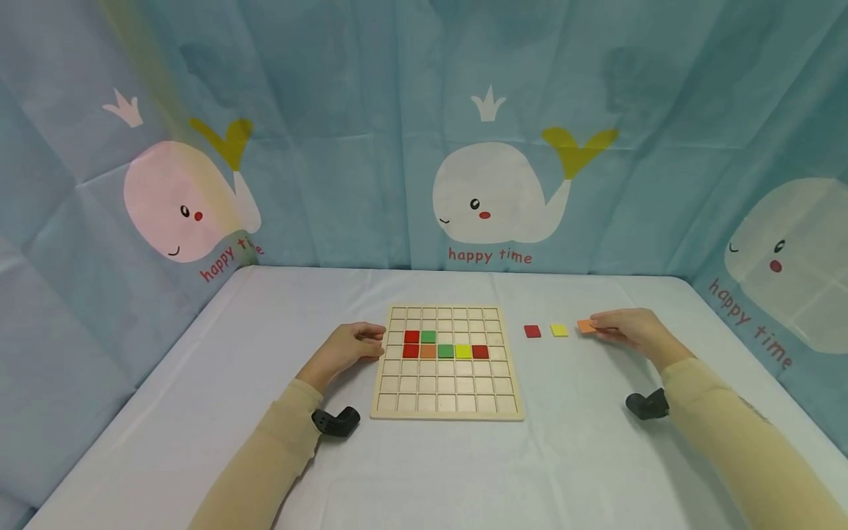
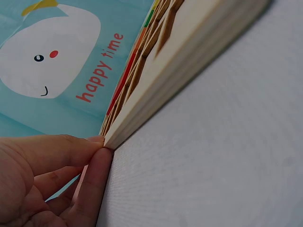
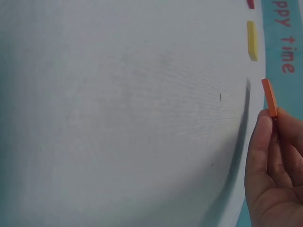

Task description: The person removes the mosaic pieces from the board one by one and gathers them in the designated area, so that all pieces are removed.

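A wooden grid board [image 1: 447,403] lies flat on the table, with several red, green, orange and yellow square tiles in its cells. My left hand [image 1: 346,349] is at the board's left edge. In the left wrist view, the thumb and a finger of that hand [image 2: 57,177] pinch the board's side [image 2: 156,101]. Off to the right, my right hand [image 1: 632,331] pinches an orange square tile [image 1: 586,326] by one edge. The right wrist view shows this orange tile [image 3: 269,97] sticking out from the fingertips, apart from the table.
Between the board and my right hand, a red tile [image 1: 532,331] and a yellow tile [image 1: 559,330] lie on the white table [image 1: 570,456]. Behind the table hangs a blue curtain [image 1: 371,206] with whale prints. Black wrist devices [image 1: 336,422] sit on both sleeves.
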### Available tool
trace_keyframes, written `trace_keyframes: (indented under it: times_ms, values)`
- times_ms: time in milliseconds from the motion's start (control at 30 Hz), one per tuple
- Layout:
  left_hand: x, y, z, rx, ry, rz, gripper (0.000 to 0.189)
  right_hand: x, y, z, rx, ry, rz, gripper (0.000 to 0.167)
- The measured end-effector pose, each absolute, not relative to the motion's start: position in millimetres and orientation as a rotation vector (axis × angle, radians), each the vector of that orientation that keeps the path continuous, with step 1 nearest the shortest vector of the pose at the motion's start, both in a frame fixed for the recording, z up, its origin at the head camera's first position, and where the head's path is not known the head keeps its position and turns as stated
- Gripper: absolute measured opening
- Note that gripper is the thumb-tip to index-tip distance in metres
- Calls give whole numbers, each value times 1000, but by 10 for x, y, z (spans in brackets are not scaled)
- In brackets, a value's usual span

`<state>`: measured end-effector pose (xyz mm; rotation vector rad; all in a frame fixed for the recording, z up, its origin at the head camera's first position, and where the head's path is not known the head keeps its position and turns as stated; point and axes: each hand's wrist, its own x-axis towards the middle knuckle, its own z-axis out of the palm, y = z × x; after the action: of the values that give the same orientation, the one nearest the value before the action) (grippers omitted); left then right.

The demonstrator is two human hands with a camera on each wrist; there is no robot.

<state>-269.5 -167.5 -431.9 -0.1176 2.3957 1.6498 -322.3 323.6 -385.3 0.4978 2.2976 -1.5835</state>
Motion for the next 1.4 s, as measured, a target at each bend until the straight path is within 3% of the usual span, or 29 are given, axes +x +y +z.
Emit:
trace_keyframes:
  times_ms: [367,700,1400]
  values:
    - [-2695,-1671,-4340,-124,2395,1650,45,-3283,3179,-3931,624,2300,-1571,59]
    - [-2695,-1663,-4316,-126,2404,1648,45,-3293,3161,-3910,563,2439,-1402,49]
    - [-2676,-1670,-4321,-138,2401,1650,45,-3357,3141,-3919,582,2524,-1227,52]
